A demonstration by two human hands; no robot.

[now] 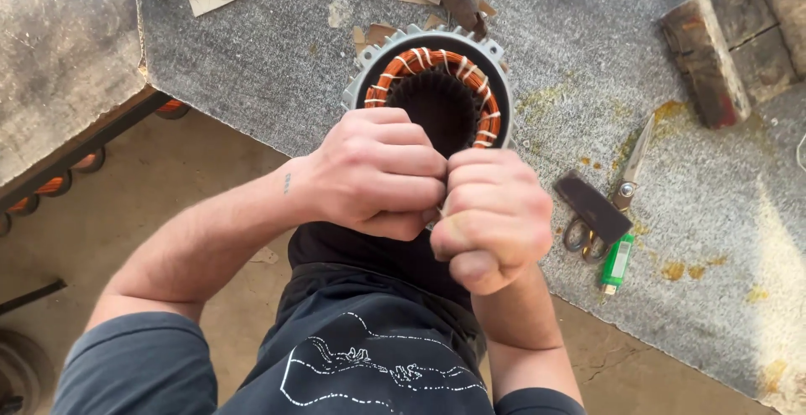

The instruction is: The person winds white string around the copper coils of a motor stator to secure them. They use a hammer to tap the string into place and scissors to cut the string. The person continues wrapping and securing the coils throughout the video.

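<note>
Both fists meet knuckle to knuckle at the motor stator's point(437, 87) near rim: left hand point(378, 171) and right hand point(494, 218) have fingers curled tight; what they pinch is hidden.

Labels and packaging: one possible label, nothing else.
Small green plastic lighter point(617, 264) beside scissors on the grey bench carries a pale sticker, possibly a label; too small to tell.

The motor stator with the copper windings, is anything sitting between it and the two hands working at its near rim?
Nothing visible does. The left hand and right hand are fisted together right at the near rim of the stator. The scissors and green lighter lie off to the right.
</note>
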